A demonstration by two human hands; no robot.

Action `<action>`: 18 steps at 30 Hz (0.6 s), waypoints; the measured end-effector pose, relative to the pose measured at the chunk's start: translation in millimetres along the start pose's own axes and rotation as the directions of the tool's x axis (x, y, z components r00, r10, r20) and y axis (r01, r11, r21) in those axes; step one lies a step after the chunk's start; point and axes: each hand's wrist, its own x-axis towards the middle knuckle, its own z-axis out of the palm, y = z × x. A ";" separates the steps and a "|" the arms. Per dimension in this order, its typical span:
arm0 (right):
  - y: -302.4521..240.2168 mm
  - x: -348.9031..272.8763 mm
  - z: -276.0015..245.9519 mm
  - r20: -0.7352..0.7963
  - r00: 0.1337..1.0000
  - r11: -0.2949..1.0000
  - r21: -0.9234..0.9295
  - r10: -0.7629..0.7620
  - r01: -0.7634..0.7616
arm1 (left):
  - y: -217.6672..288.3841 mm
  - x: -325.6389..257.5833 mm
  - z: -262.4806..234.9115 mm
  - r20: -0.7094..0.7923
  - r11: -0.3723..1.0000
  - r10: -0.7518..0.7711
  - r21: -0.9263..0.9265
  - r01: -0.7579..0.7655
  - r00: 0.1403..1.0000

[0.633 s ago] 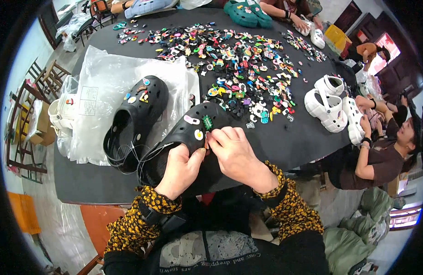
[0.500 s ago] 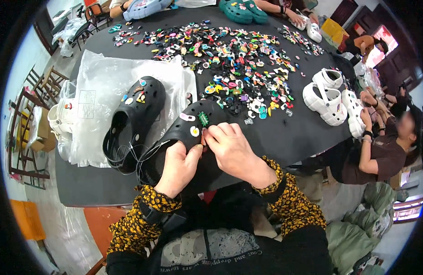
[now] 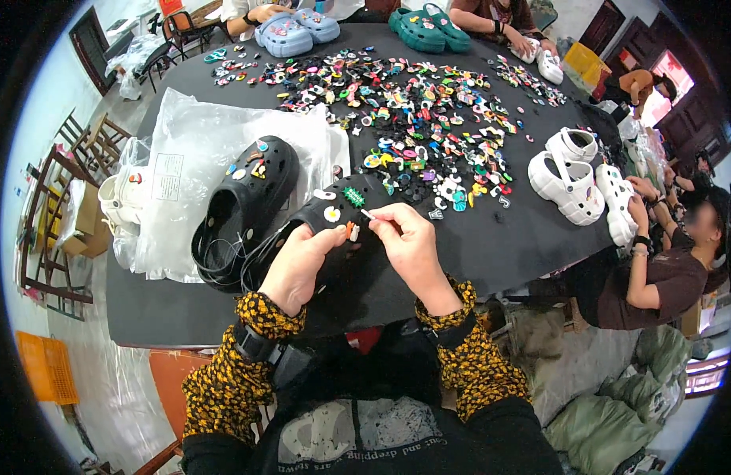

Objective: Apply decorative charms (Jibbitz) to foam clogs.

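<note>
Since half a second ago my right hand [image 3: 409,237] has drawn back slightly toward three o'clock, baring the orange charm [image 3: 351,230] on the black clog [image 3: 334,229] that lies on the table [image 3: 492,245] right in front of me. My right fingertips pinch a small pale peg at eleven o'clock of the hand; my left hand [image 3: 294,265] clasps the clog's edge, thumb on top. Both wrists are bent inward. I judge the clog light, rubbery and springy, best gripped by the rim; the charms look small and fiddly. A second black clog [image 3: 247,198] lies at ten o'clock on a plastic bag [image 3: 191,150].
</note>
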 end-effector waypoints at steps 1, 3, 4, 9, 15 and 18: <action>-0.6 -0.3 -0.2 0.000 1.000 1.000 0.002 -0.001 0.001 | -1.0 0.6 0.8 -0.001 1.000 0.001 0.001 -0.001 1.000; -2.8 1.1 -1.4 0.029 0.978 0.969 0.131 0.207 -0.209 | -3.4 2.5 2.6 -0.061 0.999 -0.026 -0.040 0.024 0.998; -1.8 1.7 -1.7 0.026 0.978 0.969 0.131 0.208 -0.209 | -4.9 4.0 1.3 -0.058 0.999 -0.027 -0.038 0.025 0.998; 6.5 0.4 -1.6 0.050 0.971 0.952 0.189 0.234 -0.239 | -8.8 7.6 -5.5 -0.012 0.992 -0.035 -0.122 0.034 0.999; 6.8 -1.0 -1.0 0.054 0.962 0.922 0.275 0.267 -0.272 | -10.4 7.3 -5.2 -0.013 0.979 -0.031 -0.203 0.028 0.999; 2.0 -1.0 -4.0 0.058 0.945 0.896 0.306 0.321 -0.323 | -8.9 6.7 -3.9 0.013 0.974 -0.038 -0.224 0.040 0.999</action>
